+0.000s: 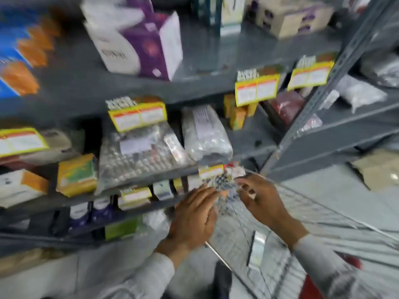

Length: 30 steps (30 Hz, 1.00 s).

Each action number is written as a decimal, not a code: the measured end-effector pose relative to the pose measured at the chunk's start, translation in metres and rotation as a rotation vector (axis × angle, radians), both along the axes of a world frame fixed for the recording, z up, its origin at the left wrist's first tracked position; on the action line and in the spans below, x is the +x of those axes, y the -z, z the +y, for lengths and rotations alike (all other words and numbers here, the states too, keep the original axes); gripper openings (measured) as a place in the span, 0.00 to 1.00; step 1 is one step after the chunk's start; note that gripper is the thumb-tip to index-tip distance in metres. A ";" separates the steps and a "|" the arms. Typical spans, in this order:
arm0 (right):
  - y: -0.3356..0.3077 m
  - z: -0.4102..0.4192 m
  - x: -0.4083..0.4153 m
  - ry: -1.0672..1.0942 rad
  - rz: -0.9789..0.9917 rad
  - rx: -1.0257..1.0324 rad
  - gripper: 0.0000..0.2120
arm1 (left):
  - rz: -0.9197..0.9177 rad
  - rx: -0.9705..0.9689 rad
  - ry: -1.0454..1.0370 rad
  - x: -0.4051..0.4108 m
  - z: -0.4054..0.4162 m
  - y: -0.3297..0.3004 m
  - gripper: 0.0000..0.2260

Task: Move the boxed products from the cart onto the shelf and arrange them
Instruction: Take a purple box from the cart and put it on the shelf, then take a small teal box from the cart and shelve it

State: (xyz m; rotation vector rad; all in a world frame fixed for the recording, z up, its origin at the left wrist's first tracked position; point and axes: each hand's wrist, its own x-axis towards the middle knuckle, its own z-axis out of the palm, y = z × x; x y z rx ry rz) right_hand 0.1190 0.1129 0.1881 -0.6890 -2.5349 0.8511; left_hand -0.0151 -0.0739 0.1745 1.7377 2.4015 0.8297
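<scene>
Nearest the camera, two light sleeves reach forward over the wire cart [280, 244], whose mesh basket sits below and to the right of the hands. One small flat pack [258, 247] lies in the basket; little else shows in it, though blur hides detail.

The left hand [194, 216] and the right hand [261, 201] meet around a clear-wrapped bundle [224, 190] with a dark dotted pattern, held in the air just in front of the shelf edge [151, 203]. The left hand's fingers are extended along the bundle's near side; the right hand's fingers curl onto its far side. Both appear to grip it, but the frame is smeared and the exact contact cannot be told. Whether the bundle holds boxes or blister strips cannot be read.

Judgement: the step in hand is carrying or placing an item lifted from the cart. The next move likely calls for finding a gap on the lower tier, beside the small boxes [164, 189] standing there, and sliding the bundle in without knocking the yellow price tag [211, 171] clipped just above it.

Farther back, the grey metal shelving [323, 83] carries bagged blister packs [140, 154], a yellow-green box [77, 173], and, on the upper tier, a purple-and-white carton [138, 39]. More yellow tags hang from the tier edges. To the right, a second shelving bay holds white bags [362, 93]. The floor is pale grey.
</scene>
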 end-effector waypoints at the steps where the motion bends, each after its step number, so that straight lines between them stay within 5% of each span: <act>1: 0.024 0.003 0.014 0.007 -0.203 -0.108 0.18 | -0.032 -0.136 0.033 0.013 0.003 0.021 0.21; 3: 0.070 0.009 0.043 0.037 -0.609 -0.354 0.26 | -0.087 -0.368 0.092 0.034 0.007 0.057 0.20; 6: 0.131 0.011 0.084 0.046 -0.938 -0.593 0.29 | -0.173 -0.582 0.107 0.053 0.014 0.091 0.16; 10: 0.203 0.002 0.130 0.215 -1.081 -0.719 0.12 | -0.216 -0.737 0.106 0.070 0.022 0.120 0.16; 15: 0.280 -0.013 0.164 0.517 -1.005 -0.890 0.11 | -0.164 -0.744 0.059 0.079 0.028 0.143 0.15; 18: 0.307 -0.021 0.159 0.592 -0.910 -0.871 0.24 | -0.153 -0.722 0.065 0.076 0.025 0.150 0.19; 24: 0.355 -0.043 0.137 0.802 -0.625 -0.855 0.31 | -0.080 -0.701 0.076 0.073 0.023 0.157 0.11; 30: 0.372 -0.043 0.126 0.859 -0.619 -0.763 0.26 | -0.117 -0.718 0.075 0.070 0.022 0.162 0.14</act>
